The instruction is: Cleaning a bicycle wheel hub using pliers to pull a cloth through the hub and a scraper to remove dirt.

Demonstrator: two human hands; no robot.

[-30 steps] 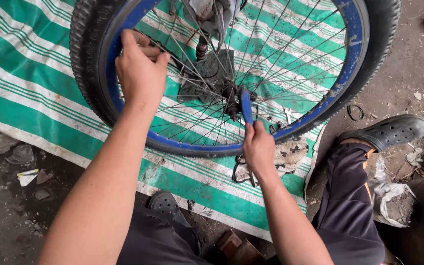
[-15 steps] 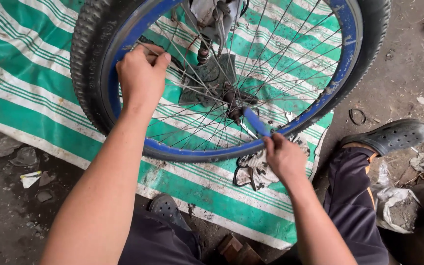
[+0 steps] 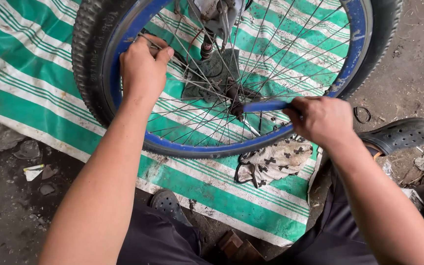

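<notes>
Wheel (image 3: pixel 231 78): our left hand (image 3: pixel 143 66) grips spokes at 10 o'clock; right hand (image 3: pixel 322 120) holds blue lever (image 3: pixel 266 106) at 4. Prying step; next needs steady leverage.

A wheel (image 3: pixel 364 34) with a blue rim and black tyre is seen standing on a green-striped mat (image 3: pixel 35 83). Its spokes are gripped by the left hand (image 3: pixel 143 66), while a blue tool (image 3: pixel 266 106) near the hub is held by the right hand (image 3: pixel 322 120). A patterned rag (image 3: pixel 271 162) is seen below.
</notes>
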